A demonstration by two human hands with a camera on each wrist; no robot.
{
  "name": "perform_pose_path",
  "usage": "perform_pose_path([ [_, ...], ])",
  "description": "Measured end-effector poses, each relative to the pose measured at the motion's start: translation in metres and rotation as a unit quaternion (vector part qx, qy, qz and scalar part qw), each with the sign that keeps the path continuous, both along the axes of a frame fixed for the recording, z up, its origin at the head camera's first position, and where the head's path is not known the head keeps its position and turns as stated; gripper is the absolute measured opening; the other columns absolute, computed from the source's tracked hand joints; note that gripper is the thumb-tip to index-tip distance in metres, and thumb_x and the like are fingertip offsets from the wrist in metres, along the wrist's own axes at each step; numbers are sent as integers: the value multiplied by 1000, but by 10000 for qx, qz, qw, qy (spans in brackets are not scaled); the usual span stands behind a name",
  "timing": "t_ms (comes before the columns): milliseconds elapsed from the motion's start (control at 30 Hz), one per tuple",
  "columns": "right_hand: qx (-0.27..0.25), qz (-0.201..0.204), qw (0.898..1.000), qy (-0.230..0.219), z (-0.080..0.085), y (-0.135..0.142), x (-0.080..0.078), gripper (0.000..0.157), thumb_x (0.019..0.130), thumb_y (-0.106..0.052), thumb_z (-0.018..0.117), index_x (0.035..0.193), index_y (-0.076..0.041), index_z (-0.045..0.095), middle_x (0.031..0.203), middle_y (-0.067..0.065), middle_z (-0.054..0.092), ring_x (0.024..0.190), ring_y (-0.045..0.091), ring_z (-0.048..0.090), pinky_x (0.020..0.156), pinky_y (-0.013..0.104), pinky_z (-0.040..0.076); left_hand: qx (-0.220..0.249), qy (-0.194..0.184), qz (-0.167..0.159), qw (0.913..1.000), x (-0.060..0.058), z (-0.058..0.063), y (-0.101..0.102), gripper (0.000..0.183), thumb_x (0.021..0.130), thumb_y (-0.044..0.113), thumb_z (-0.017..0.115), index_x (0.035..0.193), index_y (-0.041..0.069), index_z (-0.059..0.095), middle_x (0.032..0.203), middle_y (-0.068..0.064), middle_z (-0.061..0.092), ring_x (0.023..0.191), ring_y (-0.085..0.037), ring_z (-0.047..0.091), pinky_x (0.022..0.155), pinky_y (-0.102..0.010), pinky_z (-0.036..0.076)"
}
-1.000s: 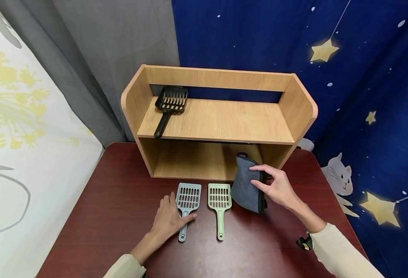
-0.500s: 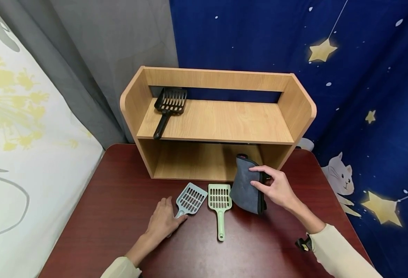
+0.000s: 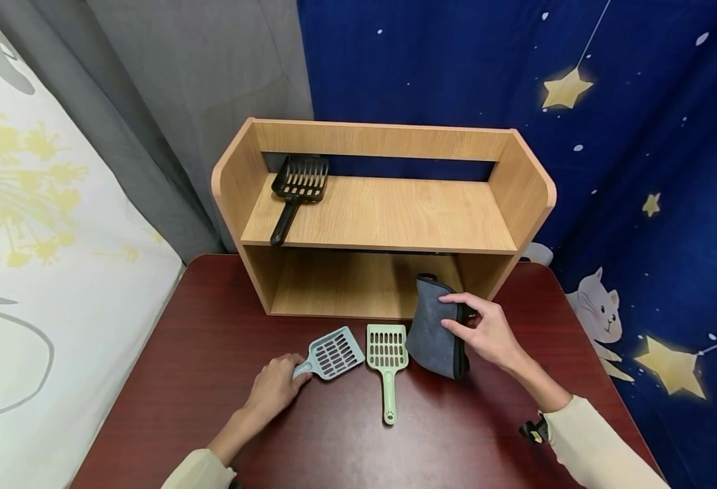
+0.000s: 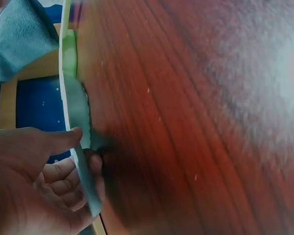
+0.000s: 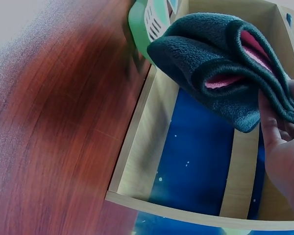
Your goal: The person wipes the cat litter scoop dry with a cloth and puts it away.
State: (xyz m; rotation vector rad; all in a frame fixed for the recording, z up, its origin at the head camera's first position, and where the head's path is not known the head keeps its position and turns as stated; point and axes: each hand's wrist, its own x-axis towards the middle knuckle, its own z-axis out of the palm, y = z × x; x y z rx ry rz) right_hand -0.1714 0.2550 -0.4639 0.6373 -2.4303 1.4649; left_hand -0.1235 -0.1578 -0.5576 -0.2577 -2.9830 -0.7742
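Note:
My left hand [image 3: 276, 387] pinches the handle of a light blue litter scoop [image 3: 336, 353], its slotted head pointing right toward a green litter scoop [image 3: 386, 346]. In the left wrist view the thumb and fingers close on the blue scoop's handle [image 4: 85, 178]. A folded grey-blue cloth [image 3: 433, 329] with dark edging is held by my right hand [image 3: 487, 327] between thumb and fingers, in front of the shelf's lower right. Pink lining shows inside the cloth's folds [image 5: 206, 54] in the right wrist view. The green scoop lies on the table, handle toward me.
A two-tier wooden shelf [image 3: 383, 214] stands at the back of the dark red table [image 3: 212, 339]. On its upper board, at the left, lies a black slotted scoop [image 3: 300, 183]. Grey and blue curtains [image 3: 444, 61] hang behind.
The blue scoop has turned clockwise, its handle swinging left with my left hand, which now pinches it. My right hand and the cloth stay nearly in place.

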Motion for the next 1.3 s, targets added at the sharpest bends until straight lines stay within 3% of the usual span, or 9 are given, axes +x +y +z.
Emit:
perform_pose_path([
  [133, 0, -80, 10000, -4, -1, 0, 0, 40, 83, 13, 82, 120, 2, 74, 116, 20, 75, 86, 5, 69, 71, 17, 57, -33, -12, 0, 10000, -3, 7, -6, 21, 90, 16, 85, 106, 7, 75, 95, -5, 74, 75, -24, 68, 58, -47, 52],
  [267, -23, -77, 10000, -41, 1, 3, 0, 41, 85, 9, 83, 123, -3, 74, 119, 15, 75, 83, 4, 69, 69, 18, 57, -56, 108, -119, 9999, -9, 19, -10, 20, 92, 18, 83, 108, 9, 75, 96, -3, 73, 77, -23, 68, 59, -47, 53],
  [500, -425, 291, 9985, -193, 2, 4, -4, 39, 91, 6, 79, 128, -6, 74, 124, 15, 73, 82, 9, 69, 71, 20, 56, -115, 646, -587, 9961, -19, 46, -9, 19, 93, 17, 83, 109, 10, 76, 96, -1, 71, 78, -20, 67, 61, -45, 54],
  [833, -629, 574, 9958, -340, 3, -5, -17, 33, 94, 8, 74, 126, -1, 74, 126, 20, 72, 109, 5, 66, 84, 18, 55, 50, 906, -1356, 9866, -36, 81, 8, 20, 94, 23, 82, 110, 12, 77, 103, 1, 75, 86, -15, 69, 69, -40, 55],
  [1067, -349, 643, 9970, -253, 5, -15, -30, 34, 94, 7, 74, 127, -3, 74, 126, 17, 72, 83, 11, 57, 70, 20, 47, 454, 945, -2288, 9678, -44, 102, 28, 22, 95, 19, 80, 114, 8, 77, 104, 0, 76, 86, -12, 67, 74, -35, 55],
  [1200, -525, 946, 9920, -655, 7, -20, -34, 33, 95, 5, 74, 127, -1, 72, 127, 10, 72, 72, 10, 50, 67, 21, 45, 684, 894, -2786, 9538, -47, 110, 40, 22, 96, 17, 79, 116, 6, 76, 103, 1, 76, 88, -10, 67, 79, -32, 56],
  [1300, -660, 1221, 9857, -954, 8, -24, -37, 33, 95, 4, 73, 128, 2, 70, 127, 3, 71, 69, 8, 46, 67, 21, 45, 768, 830, -2982, 9478, -48, 113, 45, 24, 97, 17, 79, 117, 4, 76, 105, -2, 77, 91, -12, 69, 81, -34, 57],
])
